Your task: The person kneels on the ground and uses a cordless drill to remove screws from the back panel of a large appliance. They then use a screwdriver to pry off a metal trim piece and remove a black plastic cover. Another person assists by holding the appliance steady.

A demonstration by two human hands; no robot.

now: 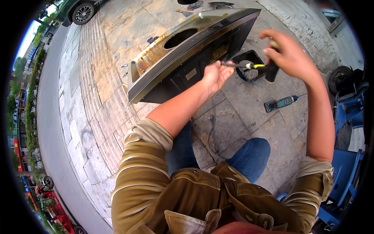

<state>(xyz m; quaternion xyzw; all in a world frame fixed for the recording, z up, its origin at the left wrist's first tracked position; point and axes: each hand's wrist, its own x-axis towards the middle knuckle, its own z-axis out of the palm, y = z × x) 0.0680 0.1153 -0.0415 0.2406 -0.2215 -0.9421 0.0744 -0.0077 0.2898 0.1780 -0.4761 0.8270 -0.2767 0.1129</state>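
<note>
My left hand pinches the dark shaft of a screwdriver with a black, white and yellow handle, its fingers partly curled. The screwdriver lies roughly level, with its handle end toward the right. My right hand grips a hammer, whose black head is at the end of the screwdriver handle; whether they touch I cannot tell. Beyond my left hand a greasy steel range hood rests tilted on the paving, with a round opening on top and a dark front panel. My left hand hides the screwdriver's tip.
A square black frame lies right of the hood. A teal and black cordless drill and a grey cable are on the paving. Blue chairs and a wheel stand at the right; a parked car is far left.
</note>
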